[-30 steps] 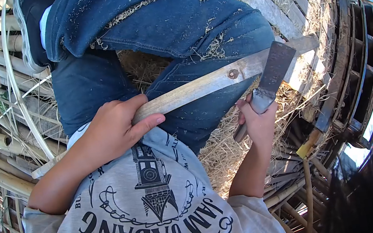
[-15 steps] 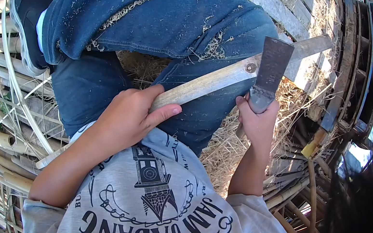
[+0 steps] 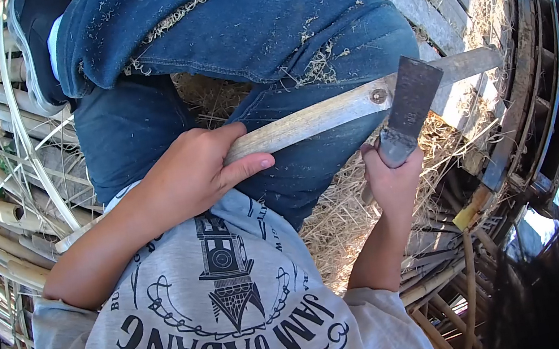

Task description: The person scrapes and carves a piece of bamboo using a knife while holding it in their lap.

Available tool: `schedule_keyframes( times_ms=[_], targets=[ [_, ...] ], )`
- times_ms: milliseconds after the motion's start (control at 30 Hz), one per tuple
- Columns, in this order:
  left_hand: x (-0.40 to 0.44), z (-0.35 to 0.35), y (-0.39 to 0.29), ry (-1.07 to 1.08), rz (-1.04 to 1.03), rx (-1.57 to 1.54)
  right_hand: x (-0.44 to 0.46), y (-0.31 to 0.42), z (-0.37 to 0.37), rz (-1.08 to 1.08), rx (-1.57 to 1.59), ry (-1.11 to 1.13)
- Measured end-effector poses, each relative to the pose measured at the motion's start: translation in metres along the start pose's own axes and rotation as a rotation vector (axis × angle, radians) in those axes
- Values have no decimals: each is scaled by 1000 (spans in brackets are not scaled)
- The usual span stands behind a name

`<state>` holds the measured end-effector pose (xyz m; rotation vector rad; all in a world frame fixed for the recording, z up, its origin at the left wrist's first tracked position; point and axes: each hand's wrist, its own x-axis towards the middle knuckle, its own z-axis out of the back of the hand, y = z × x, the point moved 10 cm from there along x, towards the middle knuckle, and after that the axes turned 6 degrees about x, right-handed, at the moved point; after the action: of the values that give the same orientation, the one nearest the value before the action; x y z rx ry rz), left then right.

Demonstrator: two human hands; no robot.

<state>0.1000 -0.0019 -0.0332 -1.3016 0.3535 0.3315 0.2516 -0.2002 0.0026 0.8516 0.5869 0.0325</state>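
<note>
My left hand (image 3: 199, 167) is closed around a long bamboo slat (image 3: 315, 119), thumb along its near edge. A round node mark shows on the slat, which lies over my jeans' raised knee and reaches to the right; a slat end shows past my left forearm. My right hand (image 3: 395, 174) grips a broad-bladed chopping knife (image 3: 415, 96) just below its grey metal collar. The dark, stamped blade rises across the slat just right of the node; whether it touches the slat I cannot tell. Part of the handle is hidden by my fingers.
Fine shavings (image 3: 322, 65) cling to my jeans (image 3: 234, 28), and more straw-like shavings (image 3: 344, 215) cover the ground. Bamboo poles (image 3: 7, 210) lie at left. Grey planks (image 3: 413, 0) run behind my knee. A slatted, curved-looking structure (image 3: 539, 82) and a yellow-ended piece (image 3: 472, 211) are at right.
My right hand and the knife have shifted slightly to the right. The slat has barely moved, and my left hand keeps the same grip.
</note>
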Motion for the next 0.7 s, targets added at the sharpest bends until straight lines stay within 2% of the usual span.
schedule_keyframes(
  times_ms=[33,67,133,167,267,300,467,533,567,600,667,700],
  targets=[
    [1,-1,1,9,10,-15,2,-9,10,-42,101,-92],
    [1,-3,3,17,24,-32,3,-16,9,-39,96,-90],
    [-1,-4,5,4,15,-22,2,-15,8,73,-53,-105],
    [-1,-3,4,-7,5,-9,4,-17,5,44,-7,-20],
    [1,-4,4,27,28,-30,5,-12,16,-41,34,-65],
    [1,-5,5,23,28,-37,5,-17,8,-64,190,-42],
    [-1,0,0,-9,-13,-9,4,-12,0,30,66,39],
    [0,-2,3,0,6,-14,5,-17,4,-96,230,-27],
    [0,-4,6,9,29,-18,6,-23,6,27,127,-96],
    [0,-4,5,8,30,-18,6,-20,7,27,127,-95],
    [0,-1,2,-17,19,11,4,-11,-7,24,16,94],
    [1,0,3,-17,18,11,7,-6,-2,51,17,50]
  ],
)
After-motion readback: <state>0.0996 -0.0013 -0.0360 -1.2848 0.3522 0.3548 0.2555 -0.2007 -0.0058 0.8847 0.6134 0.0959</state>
